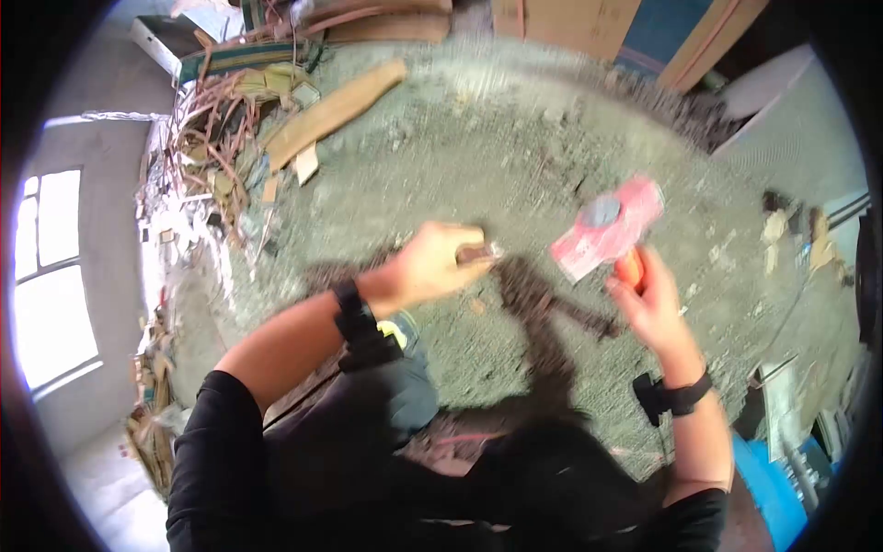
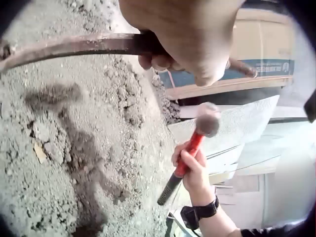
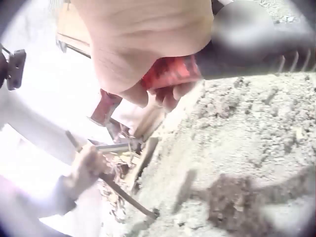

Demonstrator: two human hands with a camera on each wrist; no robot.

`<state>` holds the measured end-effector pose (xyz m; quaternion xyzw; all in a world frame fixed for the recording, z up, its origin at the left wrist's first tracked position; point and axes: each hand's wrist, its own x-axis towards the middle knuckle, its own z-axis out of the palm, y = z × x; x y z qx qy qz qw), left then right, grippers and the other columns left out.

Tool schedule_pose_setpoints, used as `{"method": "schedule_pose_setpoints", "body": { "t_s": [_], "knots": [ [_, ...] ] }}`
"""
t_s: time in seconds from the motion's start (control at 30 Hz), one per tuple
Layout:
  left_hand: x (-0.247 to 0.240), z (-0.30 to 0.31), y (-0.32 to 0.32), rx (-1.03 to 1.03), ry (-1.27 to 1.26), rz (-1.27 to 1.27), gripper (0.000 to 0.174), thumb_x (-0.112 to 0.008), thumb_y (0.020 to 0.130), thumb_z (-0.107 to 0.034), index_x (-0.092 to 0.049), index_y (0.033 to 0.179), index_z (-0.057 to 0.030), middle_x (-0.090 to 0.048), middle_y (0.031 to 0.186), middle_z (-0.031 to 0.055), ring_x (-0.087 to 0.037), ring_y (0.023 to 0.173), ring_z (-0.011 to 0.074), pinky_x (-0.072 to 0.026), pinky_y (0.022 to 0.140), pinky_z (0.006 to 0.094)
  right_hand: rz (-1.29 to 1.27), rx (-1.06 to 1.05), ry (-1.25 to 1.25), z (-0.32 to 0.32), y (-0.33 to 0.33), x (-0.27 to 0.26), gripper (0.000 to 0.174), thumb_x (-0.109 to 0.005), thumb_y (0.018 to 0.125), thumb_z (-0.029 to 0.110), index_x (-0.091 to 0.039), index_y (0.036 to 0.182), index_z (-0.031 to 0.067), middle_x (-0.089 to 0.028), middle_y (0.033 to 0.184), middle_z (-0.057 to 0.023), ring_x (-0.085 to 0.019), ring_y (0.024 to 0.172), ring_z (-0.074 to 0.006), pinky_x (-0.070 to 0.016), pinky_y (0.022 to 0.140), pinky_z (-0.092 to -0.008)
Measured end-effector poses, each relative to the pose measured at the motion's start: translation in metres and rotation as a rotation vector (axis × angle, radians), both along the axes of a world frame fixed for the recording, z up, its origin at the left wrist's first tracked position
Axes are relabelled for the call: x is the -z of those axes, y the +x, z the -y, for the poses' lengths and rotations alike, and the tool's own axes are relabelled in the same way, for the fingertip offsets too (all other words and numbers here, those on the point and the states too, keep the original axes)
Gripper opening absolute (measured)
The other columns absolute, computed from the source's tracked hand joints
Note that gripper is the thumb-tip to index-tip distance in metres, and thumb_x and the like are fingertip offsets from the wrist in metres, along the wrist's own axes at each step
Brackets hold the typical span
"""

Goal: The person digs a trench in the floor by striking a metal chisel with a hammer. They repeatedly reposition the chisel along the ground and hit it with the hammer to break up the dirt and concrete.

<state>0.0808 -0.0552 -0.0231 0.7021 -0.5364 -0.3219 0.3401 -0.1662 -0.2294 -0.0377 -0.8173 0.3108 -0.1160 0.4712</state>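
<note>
My left hand (image 1: 428, 267) grips a long rusty metal rod (image 2: 79, 45); in the right wrist view the rod (image 3: 126, 197) slants down with its lower end at the rubble floor. My right hand (image 1: 653, 304) holds a hammer with a red and black handle (image 2: 181, 168), fingers curled round the red part (image 3: 173, 71). The hammer's blurred red head (image 1: 630, 216) is raised to the right of my left hand, apart from the rod. In the left wrist view, the right hand (image 2: 195, 177) and hammer stand beyond the rod.
Grey rubble floor (image 1: 441, 156) spreads under both hands, with dark shadows on it. A wooden board (image 1: 340, 110) and heaped debris (image 1: 216, 138) lie at the upper left. Large cardboard boxes (image 1: 570, 28) stand at the far edge, a pale panel (image 1: 782, 115) at the right.
</note>
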Motion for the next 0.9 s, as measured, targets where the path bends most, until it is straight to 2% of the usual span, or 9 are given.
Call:
{"method": "schedule_pose_setpoints", "body": {
  "t_s": [0.1, 0.23, 0.4, 0.5, 0.6, 0.7, 0.73, 0.8, 0.9],
  "knots": [
    [0.016, 0.007, -0.016, 0.009, 0.035, -0.017, 0.022, -0.062, 0.077, -0.014, -0.049, 0.064, -0.0016, -0.047, 0.058, 0.0166, -0.048, 0.053, 0.0342, -0.0392, 0.049, 0.0372, -0.023, 0.008, 0.086, -0.001, 0.022, -0.056, 0.026, -0.068, 0.076, 0.019, -0.052, 0.087, 0.001, -0.057, 0.066, -0.0123, -0.056, 0.058, -0.0211, -0.0452, 0.057, -0.0313],
    [0.014, 0.014, -0.023, -0.028, -0.019, -0.004, 0.026, -0.065, 0.074, -0.011, -0.046, 0.06, -0.0012, -0.043, 0.056, 0.0196, -0.045, 0.05, 0.0373, -0.0361, 0.043, 0.0366, 0.096, -0.009, 0.205, -0.009, 0.018, -0.084, 0.019, -0.068, 0.076, 0.012, -0.059, 0.089, 0.0025, -0.062, 0.071, -0.0043, -0.054, 0.066, -0.0057, -0.0455, 0.059, -0.026],
    [0.02, 0.012, -0.028, -0.094, 0.065, 0.162, 0.022, -0.064, 0.074, -0.021, -0.054, 0.063, -0.0052, -0.055, 0.059, 0.0182, -0.056, 0.059, 0.0369, -0.0442, 0.052, 0.0426, 0.144, 0.082, 0.499, -0.053, 0.019, -0.044, 0.021, -0.067, 0.076, 0.007, -0.061, 0.096, 0.0023, -0.065, 0.085, -0.0056, -0.059, 0.076, -0.0104, -0.0478, 0.071, -0.0281],
    [0.04, 0.012, -0.03, -0.03, -0.084, 0.155, 0.011, -0.063, 0.071, -0.017, -0.061, 0.069, -0.0057, -0.058, 0.064, 0.0181, -0.057, 0.059, 0.036, -0.0458, 0.053, 0.0422, -0.384, -0.202, 0.322, -0.041, 0.029, -0.076, 0.018, -0.064, 0.08, 0.007, -0.06, 0.096, -0.0005, -0.061, 0.083, 0.0006, -0.054, 0.075, -0.0049, -0.0442, 0.066, -0.0211],
    [0.029, 0.011, -0.031, -0.068, -0.071, 0.095, 0.01, -0.062, 0.07, -0.014, -0.064, 0.075, -0.0055, -0.059, 0.064, 0.0172, -0.057, 0.057, 0.035, -0.0466, 0.053, 0.0416, -0.186, -0.163, 0.172, -0.032, 0.023, -0.082, 0.015, -0.064, 0.08, 0.007, -0.059, 0.092, -0.0007, -0.059, 0.076, -0.0005, -0.052, 0.067, -0.0043, -0.0425, 0.059, -0.0201],
    [0.019, 0.009, -0.029, -0.088, -0.004, 0.058, 0.009, -0.061, 0.071, -0.008, -0.057, 0.067, -0.0001, -0.055, 0.062, 0.0217, -0.054, 0.054, 0.0373, -0.0427, 0.049, 0.0407, 0.087, 0.203, 0.506, -0.034, 0.022, -0.103, 0.017, -0.06, 0.078, 0.001, -0.06, 0.094, 0.0006, -0.062, 0.083, -0.0002, -0.053, 0.072, -0.0038, -0.0437, 0.063, -0.0212],
    [0.017, 0.008, -0.03, -0.092, 0.041, 0.055, 0.009, -0.061, 0.071, -0.008, -0.058, 0.068, 0.0, -0.055, 0.063, 0.0223, -0.054, 0.055, 0.0375, -0.0431, 0.049, 0.0397, 0.133, 0.208, 0.514, -0.04, 0.027, -0.101, 0.007, -0.062, 0.078, 0.004, -0.056, 0.081, 0.0011, -0.051, 0.062, 0.0028, -0.045, 0.058, -0.0018, -0.0384, 0.051, -0.0196],
    [0.034, 0.003, -0.028, -0.059, -0.032, 0.064, 0.01, -0.062, 0.072, -0.012, -0.063, 0.075, -0.0031, -0.058, 0.066, 0.0204, -0.057, 0.057, 0.0361, -0.0448, 0.051, 0.0404, 0.019, 0.023, 0.278, -0.053, 0.029, -0.075, 0.019, -0.061, 0.076, 0.005, -0.059, 0.094, 0.0003, -0.062, 0.08, -0.0038, -0.055, 0.07, -0.0086, -0.0457, 0.064, -0.0263],
    [0.03, 0.007, -0.029, -0.036, -0.058, 0.043, 0.015, -0.063, 0.073, -0.017, -0.068, 0.082, -0.0062, -0.061, 0.069, 0.0186, -0.059, 0.059, 0.0349, -0.0465, 0.054, 0.0413, -0.215, -0.134, 0.28, -0.054, 0.031, -0.071, 0.022, -0.062, 0.076, 0.011, -0.058, 0.094, -0.0005, -0.061, 0.076, -0.0078, -0.055, 0.068, -0.0114, -0.0458, 0.063, -0.0297]
  ]
}}
